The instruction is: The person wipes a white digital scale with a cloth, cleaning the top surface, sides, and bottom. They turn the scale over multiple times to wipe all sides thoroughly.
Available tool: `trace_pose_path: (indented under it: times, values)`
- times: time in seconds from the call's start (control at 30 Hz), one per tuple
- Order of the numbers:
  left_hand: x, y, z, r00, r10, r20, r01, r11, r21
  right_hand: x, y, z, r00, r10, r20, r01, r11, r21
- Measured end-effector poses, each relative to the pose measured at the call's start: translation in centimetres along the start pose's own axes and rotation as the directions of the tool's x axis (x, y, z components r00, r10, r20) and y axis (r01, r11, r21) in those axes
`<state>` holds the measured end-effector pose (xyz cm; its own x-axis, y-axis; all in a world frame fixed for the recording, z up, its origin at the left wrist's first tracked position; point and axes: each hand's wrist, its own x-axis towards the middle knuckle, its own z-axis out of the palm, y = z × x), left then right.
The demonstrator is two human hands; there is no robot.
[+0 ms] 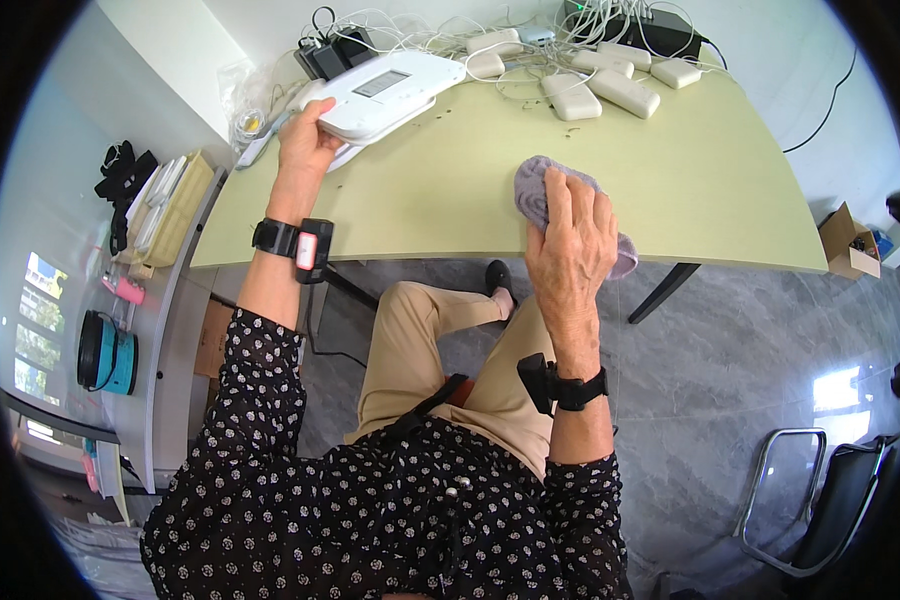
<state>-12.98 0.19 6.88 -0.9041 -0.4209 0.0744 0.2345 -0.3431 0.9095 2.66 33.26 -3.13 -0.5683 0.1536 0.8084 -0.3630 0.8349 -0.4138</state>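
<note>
My left hand (311, 139) grips a white flat device (412, 73) by its near left corner, thumb on top. The device is tilted above the back left of the pale green table (435, 195), and a small grey panel shows on its upper face. Another white rounded edge (345, 156) shows below it; whether it is a separate thing I cannot tell. My right hand (570, 232) holds a bunched grey-purple cloth (532, 187) at the table's front edge. One end of the cloth sticks out to the right of the hand.
Several white power banks (622, 91) lie at the back among tangled white cables (517, 64). Black adapters (337, 54) stand back left, a black box (667, 34) back right. Small dark crumbs (444, 114) dot the tabletop. Left is a shelf with a yellow basket (172, 217); right, a chair (832, 502).
</note>
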Motion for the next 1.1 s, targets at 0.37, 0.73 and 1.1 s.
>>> trace_pose_path:
  times: [0.37,0.73,1.1]
  values:
    - [-3.0,0.2,3.0,0.702,0.599,0.386,-0.71,0.545,0.445,-0.1,0.1,0.2,0.995,-0.06,-0.081,0.059,0.998,-0.008]
    - [-2.6,-0.2,2.6,0.844,0.47,0.258,-0.535,0.707,0.463,-0.1,0.0,0.2,1.0,-0.008,-0.013,0.008,1.0,-0.014]
    - [-1.8,3.3,-3.6,0.898,-0.36,0.252,0.423,0.864,-0.275,0.1,0.1,0.6,0.998,-0.053,-0.046,0.052,0.998,-0.039]
